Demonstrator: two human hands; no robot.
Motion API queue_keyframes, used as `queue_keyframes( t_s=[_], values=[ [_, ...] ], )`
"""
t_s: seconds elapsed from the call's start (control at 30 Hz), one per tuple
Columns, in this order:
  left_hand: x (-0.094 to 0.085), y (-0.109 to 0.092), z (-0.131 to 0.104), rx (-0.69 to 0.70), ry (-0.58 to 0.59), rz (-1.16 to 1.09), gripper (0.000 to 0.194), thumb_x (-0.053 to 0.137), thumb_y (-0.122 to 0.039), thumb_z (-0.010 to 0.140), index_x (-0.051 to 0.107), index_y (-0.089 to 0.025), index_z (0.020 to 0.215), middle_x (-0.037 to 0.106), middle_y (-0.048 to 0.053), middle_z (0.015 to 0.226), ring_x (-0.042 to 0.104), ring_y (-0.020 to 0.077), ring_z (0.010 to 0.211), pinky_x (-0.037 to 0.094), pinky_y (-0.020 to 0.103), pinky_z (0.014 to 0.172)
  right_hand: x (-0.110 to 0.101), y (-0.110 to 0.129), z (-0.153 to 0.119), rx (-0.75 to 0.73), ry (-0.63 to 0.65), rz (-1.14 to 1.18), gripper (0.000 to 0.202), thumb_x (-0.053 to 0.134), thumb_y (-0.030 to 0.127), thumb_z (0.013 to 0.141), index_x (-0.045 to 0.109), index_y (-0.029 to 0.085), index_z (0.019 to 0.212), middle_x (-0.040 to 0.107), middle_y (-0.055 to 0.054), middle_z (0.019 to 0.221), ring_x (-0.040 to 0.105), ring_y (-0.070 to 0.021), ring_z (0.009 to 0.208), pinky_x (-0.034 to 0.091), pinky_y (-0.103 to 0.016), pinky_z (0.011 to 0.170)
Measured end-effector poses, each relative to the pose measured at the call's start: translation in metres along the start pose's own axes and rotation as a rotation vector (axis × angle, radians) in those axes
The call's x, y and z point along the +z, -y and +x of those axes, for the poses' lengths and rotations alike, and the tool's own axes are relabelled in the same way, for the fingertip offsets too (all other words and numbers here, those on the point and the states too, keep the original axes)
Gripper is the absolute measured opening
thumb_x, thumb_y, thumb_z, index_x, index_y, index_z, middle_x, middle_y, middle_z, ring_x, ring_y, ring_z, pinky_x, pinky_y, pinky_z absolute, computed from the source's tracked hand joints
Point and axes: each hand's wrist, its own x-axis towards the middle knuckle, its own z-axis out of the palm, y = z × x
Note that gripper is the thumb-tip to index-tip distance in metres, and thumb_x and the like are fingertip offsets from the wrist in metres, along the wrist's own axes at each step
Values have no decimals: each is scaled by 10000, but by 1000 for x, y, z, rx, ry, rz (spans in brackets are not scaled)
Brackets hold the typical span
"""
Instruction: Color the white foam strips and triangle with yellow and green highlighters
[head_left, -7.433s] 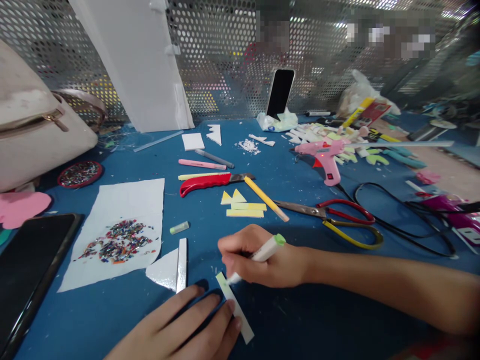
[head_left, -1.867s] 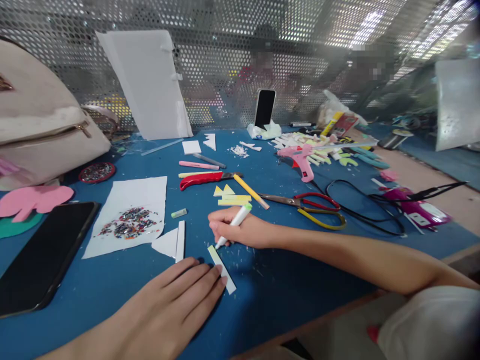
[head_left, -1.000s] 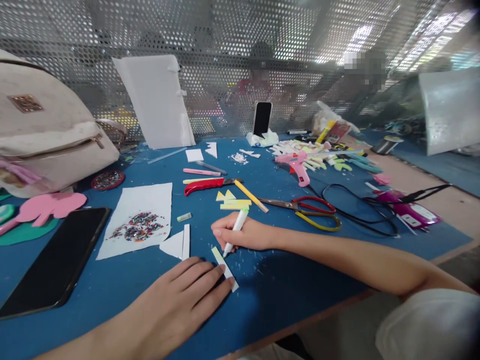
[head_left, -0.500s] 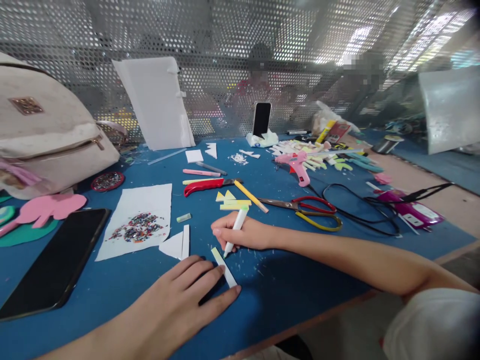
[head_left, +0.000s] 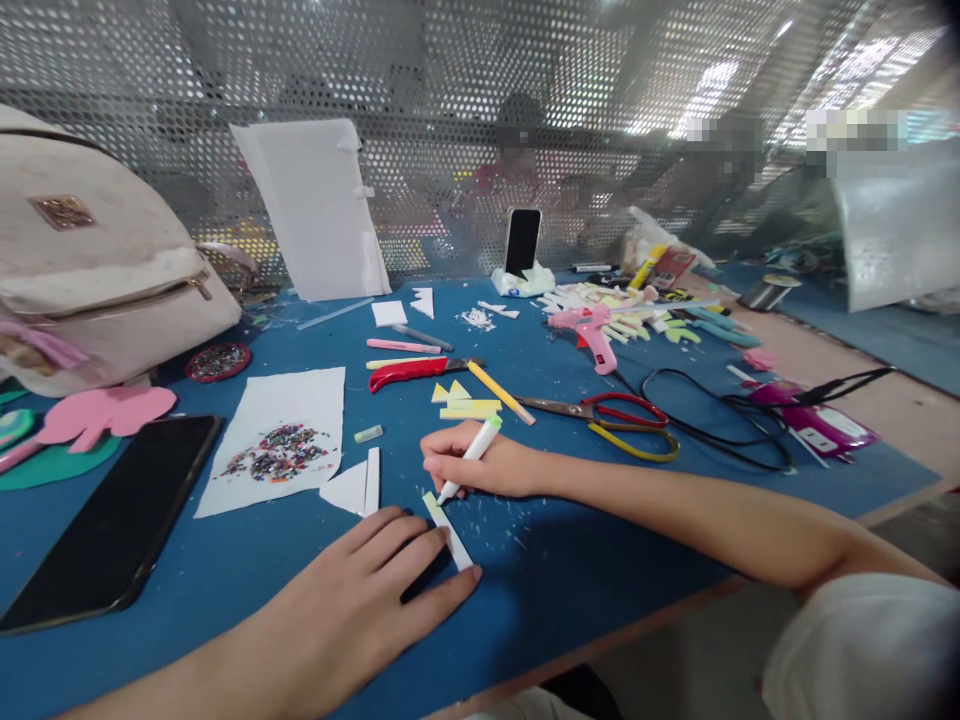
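Note:
A white marker with a green end (head_left: pixel 472 455) is gripped in my right hand (head_left: pixel 480 462), its tip on the upper end of a narrow white strip (head_left: pixel 451 538). That end of the strip is coloured pale green. My left hand (head_left: pixel 367 590) lies on the blue table, with fingertips pressing the strip's edge and lower end. Left of the strip are white cut pieces (head_left: pixel 349 488) and a small pale green cap (head_left: pixel 368 434). Beyond my right hand lie yellow strips (head_left: pixel 470 409) and small yellow triangles (head_left: pixel 450 392).
Scissors (head_left: pixel 630 412), a red-handled cutter (head_left: pixel 409 373) and a pink glue gun (head_left: pixel 592 335) with a black cord lie beyond. At left are a dark phone (head_left: pixel 112 520), paper with beads (head_left: pixel 240 400) and a backpack (head_left: pixel 97 260).
The marker has tilted over more, and its tip has moved left and up onto the strip's coloured end. My left hand has stayed nearly still.

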Motion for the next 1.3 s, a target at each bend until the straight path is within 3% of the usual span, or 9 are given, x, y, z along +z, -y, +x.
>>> queue_keyframes(
  t_s=[0.17, 0.4, 0.73, 0.87, 1.07, 1.2, 1.3],
  values=[
    [3, 0, -1, 19, -20, 16, 482, 485, -206, 991, 437, -230, 1469, 572, 118, 1280, 534, 287, 1163, 461, 473, 1026, -1, 2, -1, -21, -15, 3, 437, 585, 533, 938, 558, 148, 735, 549, 37, 627, 447, -79, 508, 328, -196, 486],
    [1, 0, 0, 56, -82, 25, 402, 445, -123, 989, 529, -182, 1377, 585, 122, 1311, 566, 265, 1145, 465, 437, 1012, -1, 9, -2, -54, -133, 80, 468, 503, 575, 967, 539, 150, 773, 426, 79, 543, 358, -69, 453, 282, -192, 456],
    [-1, 2, 2, 50, -95, 19, 352, 395, -179, 1033, 577, -155, 1333, 631, 95, 1308, 570, 257, 1159, 456, 418, 1028, -4, -7, -5, -68, -159, 171, 370, 482, 509, 1007, 556, 155, 925, 464, 74, 552, 417, -76, 465, 352, -179, 473],
    [3, 1, -1, 42, -99, 28, 343, 445, -303, 1042, 588, -178, 1328, 624, 71, 1335, 570, 249, 1170, 453, 403, 1040, -4, -5, -7, -63, -198, 176, 314, 500, 453, 1006, 553, 159, 909, 498, 60, 586, 438, -77, 494, 373, -182, 501],
    [1, 2, -3, 20, -169, 84, 322, 425, -296, 1049, 634, -169, 1258, 649, 58, 1311, 563, 239, 1190, 420, 382, 1069, -7, -1, -10, -67, -247, 135, 162, 587, 324, 957, 560, 164, 955, 560, 20, 734, 536, -99, 638, 439, -215, 617],
    [-1, 4, -4, -2, -244, 137, 317, 396, -264, 1060, 683, -167, 1152, 686, 50, 1246, 579, 218, 1166, 423, 344, 1063, -9, -1, -12, -81, -208, 181, 243, 521, 405, 980, 544, 163, 991, 546, 13, 731, 507, -108, 622, 414, -228, 592],
    [3, 5, -5, -42, -263, 110, 348, 350, -212, 1065, 685, -161, 1145, 687, 44, 1252, 583, 206, 1180, 375, 346, 1116, -9, 0, -17, -114, -225, 84, 354, 435, 455, 1010, 561, 158, 866, 502, 11, 699, 439, -107, 596, 358, -231, 556]
  ],
)
